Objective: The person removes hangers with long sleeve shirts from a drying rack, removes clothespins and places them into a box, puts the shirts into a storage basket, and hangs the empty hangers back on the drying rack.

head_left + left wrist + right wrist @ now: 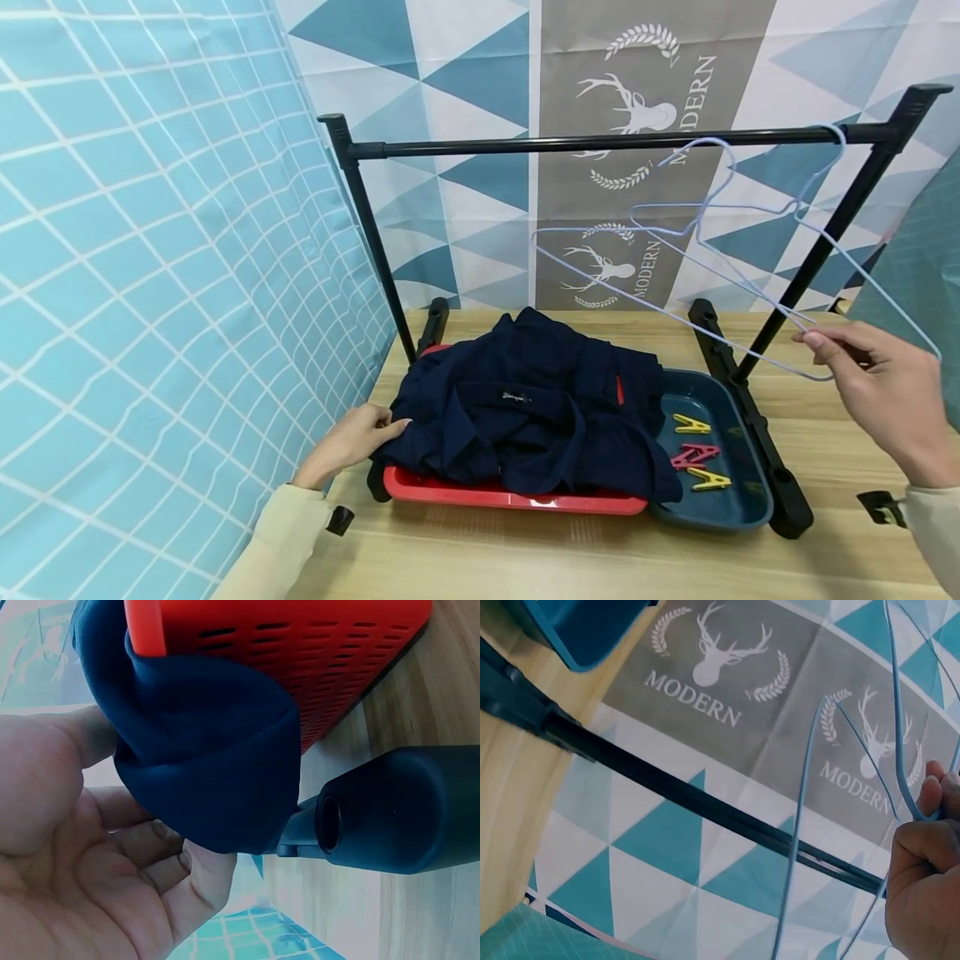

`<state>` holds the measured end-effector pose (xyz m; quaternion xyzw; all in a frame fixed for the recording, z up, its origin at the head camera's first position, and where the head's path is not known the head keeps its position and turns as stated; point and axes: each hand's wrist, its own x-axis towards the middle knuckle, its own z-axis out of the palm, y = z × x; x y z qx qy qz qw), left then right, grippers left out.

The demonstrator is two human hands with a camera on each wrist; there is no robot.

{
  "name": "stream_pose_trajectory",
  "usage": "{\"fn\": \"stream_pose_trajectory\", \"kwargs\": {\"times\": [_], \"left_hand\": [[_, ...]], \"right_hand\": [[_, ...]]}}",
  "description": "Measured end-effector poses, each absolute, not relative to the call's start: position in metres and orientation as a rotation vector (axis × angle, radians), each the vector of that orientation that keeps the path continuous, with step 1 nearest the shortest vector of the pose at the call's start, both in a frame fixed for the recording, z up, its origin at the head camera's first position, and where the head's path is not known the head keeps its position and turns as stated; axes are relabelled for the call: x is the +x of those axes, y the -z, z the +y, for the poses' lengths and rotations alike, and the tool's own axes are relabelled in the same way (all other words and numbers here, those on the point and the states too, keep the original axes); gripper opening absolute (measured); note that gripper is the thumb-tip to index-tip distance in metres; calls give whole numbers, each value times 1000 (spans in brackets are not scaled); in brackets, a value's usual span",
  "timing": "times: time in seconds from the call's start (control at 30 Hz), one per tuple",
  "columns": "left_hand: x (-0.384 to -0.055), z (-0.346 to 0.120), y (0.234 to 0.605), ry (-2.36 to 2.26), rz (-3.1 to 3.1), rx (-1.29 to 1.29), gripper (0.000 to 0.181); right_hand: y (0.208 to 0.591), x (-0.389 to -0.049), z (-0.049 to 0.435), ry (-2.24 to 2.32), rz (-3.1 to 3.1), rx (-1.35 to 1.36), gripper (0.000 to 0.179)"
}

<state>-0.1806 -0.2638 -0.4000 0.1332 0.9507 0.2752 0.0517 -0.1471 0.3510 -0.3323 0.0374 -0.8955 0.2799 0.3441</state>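
A navy garment (525, 417) with a collar and a small red tag lies heaped over a red basket (517, 500). At its left edge my left hand (352, 442) pinches the cloth between thumb and fingers; the left wrist view shows a fold of the garment (210, 750) hanging over the basket's rim. To the right, my right hand (888, 387) pinches a light blue wire hanger (615, 287) near one lower corner. That hanger's hook stands up close to the rail. A second blue hanger (877, 271) hangs from the rail's right end, behind the first.
A black rack with a horizontal rail (525, 145) stands over the basket. Right of the basket, a dark blue tray (750, 492) holds several yellow and pink clothespins (697, 457). The rack's right foot (780, 483) runs along the tray. A gridded blue curtain (150, 250) borders the left side.
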Motion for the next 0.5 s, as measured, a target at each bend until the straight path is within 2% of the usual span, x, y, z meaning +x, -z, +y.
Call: {"fn": "stream_pose_trajectory", "kwargs": {"times": [0.27,0.5], "left_hand": [[-181,-265,400,-824,2896,412,50],[-181,-265,400,-841,2877,401,50]], "right_hand": [[325,-145,360,-813,-2332,-56,34],[322,-152,363,-924,-2230,-11,32]]}}
